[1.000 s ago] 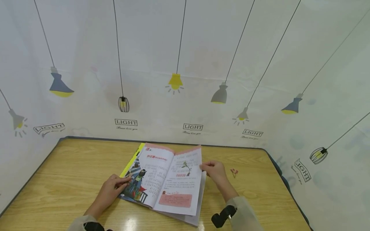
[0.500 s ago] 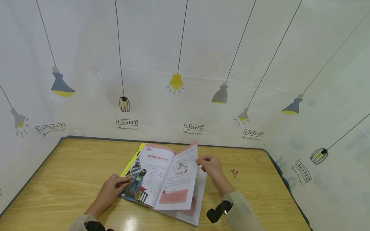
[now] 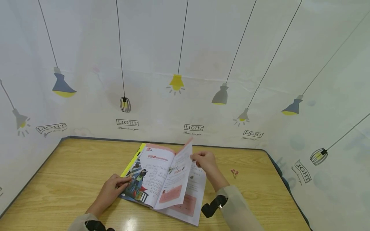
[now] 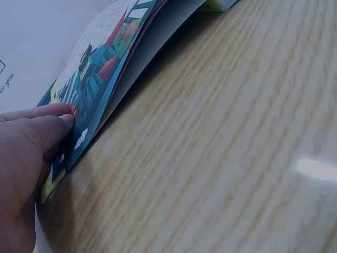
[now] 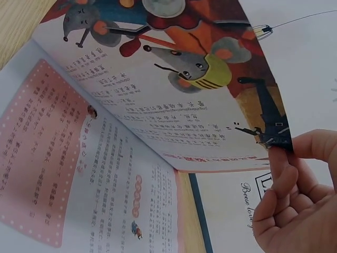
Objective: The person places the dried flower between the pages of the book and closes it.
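An open illustrated book [image 3: 151, 173] lies on the wooden table, a yellow strip along its left edge. My left hand [image 3: 111, 189] rests on the left page's outer margin, thumb and finger touching the picture there; the left wrist view shows this hand [image 4: 31, 142] at the page corner. Pinched between thumb and fingers of my right hand [image 3: 206, 162] is the outer edge of a raised page [image 3: 177, 175]. In the right wrist view, this hand [image 5: 295, 195] grips the page's corner. The page's underside [image 5: 210, 79] shows painted mice, and the page below it [image 5: 121, 174] carries a pink text box.
The wooden table [image 3: 72, 170] meets a pale wall covering [image 3: 156, 106] printed with hanging lamps. A small red flower-like mark [image 3: 234, 173] is on the table right of the book. Black cameras [image 3: 214, 205] are strapped at both wrists.
My right hand has moved left and slightly away from me, lifting the right page off the one beneath, which shows more. The left hand has stayed on the left page.
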`<action>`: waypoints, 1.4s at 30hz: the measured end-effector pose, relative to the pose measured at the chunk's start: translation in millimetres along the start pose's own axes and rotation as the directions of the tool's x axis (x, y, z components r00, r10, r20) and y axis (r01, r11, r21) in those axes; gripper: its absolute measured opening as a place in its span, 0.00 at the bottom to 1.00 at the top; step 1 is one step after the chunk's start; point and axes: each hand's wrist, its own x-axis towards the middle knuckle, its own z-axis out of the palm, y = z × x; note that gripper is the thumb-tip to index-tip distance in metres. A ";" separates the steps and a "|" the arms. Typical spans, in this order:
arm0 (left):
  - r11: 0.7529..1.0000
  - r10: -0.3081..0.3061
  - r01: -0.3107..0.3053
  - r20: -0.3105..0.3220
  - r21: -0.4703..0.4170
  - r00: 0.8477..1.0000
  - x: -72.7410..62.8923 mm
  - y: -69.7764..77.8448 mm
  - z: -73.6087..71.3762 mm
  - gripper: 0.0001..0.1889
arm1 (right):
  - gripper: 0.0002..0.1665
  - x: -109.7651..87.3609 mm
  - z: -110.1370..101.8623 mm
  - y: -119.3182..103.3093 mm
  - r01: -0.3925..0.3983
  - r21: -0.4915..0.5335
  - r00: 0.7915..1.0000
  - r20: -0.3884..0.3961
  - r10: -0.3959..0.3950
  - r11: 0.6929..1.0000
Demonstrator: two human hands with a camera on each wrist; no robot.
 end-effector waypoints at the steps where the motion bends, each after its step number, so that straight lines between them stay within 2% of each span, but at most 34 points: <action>1: 1.000 0.001 -0.001 0.003 0.000 1.000 0.4 -0.1 -0.4 0.15 | 0.10 0.4 1.0 -0.9 0.005 0.006 1.000 0.000 -0.005 1.000; 9: 1.000 0.030 -0.030 0.030 0.009 0.999 3.5 4.9 -5.1 0.14 | 0.07 2.9 13.8 -8.5 0.041 0.078 0.999 0.007 -0.042 0.996; 15: 0.995 0.081 -0.085 0.060 0.053 0.995 6.6 14.8 -9.2 0.13 | 0.06 3.2 24.8 -16.2 0.056 0.115 0.997 0.038 -0.061 0.992; 22: 0.997 0.057 -0.063 0.095 0.053 0.994 9.4 29.6 -14.7 0.11 | 0.08 2.8 33.4 -22.7 0.047 0.139 0.997 0.051 -0.054 0.989; 26: 0.994 0.098 -0.101 0.075 0.035 0.992 8.6 39.9 -19.2 0.10 | 0.08 3.4 38.6 -23.6 0.046 0.144 0.997 0.052 -0.054 0.988; 33: 0.980 0.197 -0.196 -0.026 0.037 0.980 8.8 65.4 -26.7 0.10 | 0.08 2.9 49.3 -27.7 0.049 0.134 0.997 0.053 -0.056 0.990; 36: 0.966 0.257 -0.255 -0.065 0.042 0.964 8.2 84.4 -30.3 0.09 | 0.08 2.3 53.7 -30.4 0.046 0.144 0.997 0.052 -0.054 0.988; 39: 0.939 0.344 -0.343 -0.086 0.017 0.935 5.6 106.0 -33.8 0.09 | 0.08 3.7 59.1 -31.5 0.046 0.153 0.998 0.046 -0.053 0.987; 42: 0.906 0.418 -0.421 -0.072 -0.031 0.905 2.5 127.1 -36.2 0.09 | 0.08 5.0 64.7 -32.1 0.054 0.164 0.997 0.040 -0.062 0.985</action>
